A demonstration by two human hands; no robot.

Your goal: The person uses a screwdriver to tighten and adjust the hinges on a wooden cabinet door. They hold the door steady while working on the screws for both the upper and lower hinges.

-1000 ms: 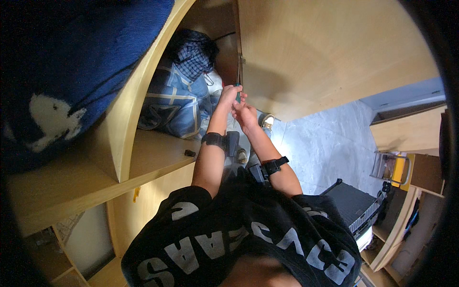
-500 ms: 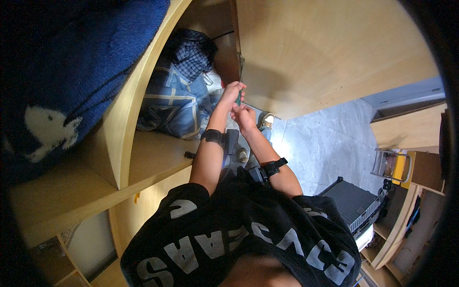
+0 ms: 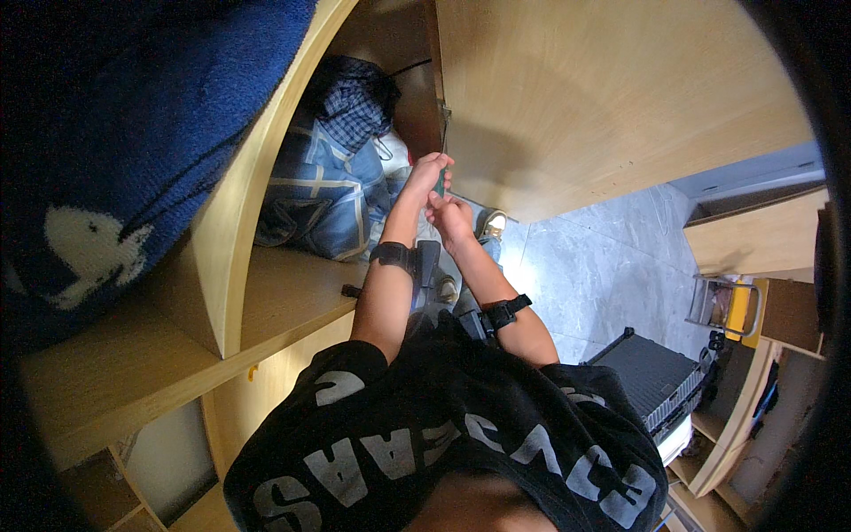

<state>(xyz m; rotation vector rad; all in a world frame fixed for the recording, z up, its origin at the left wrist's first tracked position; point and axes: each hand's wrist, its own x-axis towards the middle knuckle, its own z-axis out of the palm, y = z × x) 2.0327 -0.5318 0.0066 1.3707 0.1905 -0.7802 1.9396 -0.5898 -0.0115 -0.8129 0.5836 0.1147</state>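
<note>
Between my hands is a screwdriver with a green handle (image 3: 440, 183), its thin shaft running up toward a metal hinge (image 3: 446, 113) at the edge of the wooden door (image 3: 612, 97). My left hand (image 3: 427, 171) is wrapped round the handle. Just below it, my right hand (image 3: 453, 218) has its fingers closed at the handle's lower end. Whether the tip sits in a screw is too small to tell. Both forearms wear black straps with dark devices on them.
Left of my hands, the wooden cabinet holds a blue plaid bundle (image 3: 324, 191) and dark checked cloth (image 3: 355, 97). A blue blanket (image 3: 133, 115) hangs over the upper left. My shoes stand on grey tiles (image 3: 603, 257). A black crate (image 3: 647, 372) is at the right.
Both hands stay around the screwdriver at nearly the same place. My left fingers have shifted slightly on the handle, and more of the green shows.
</note>
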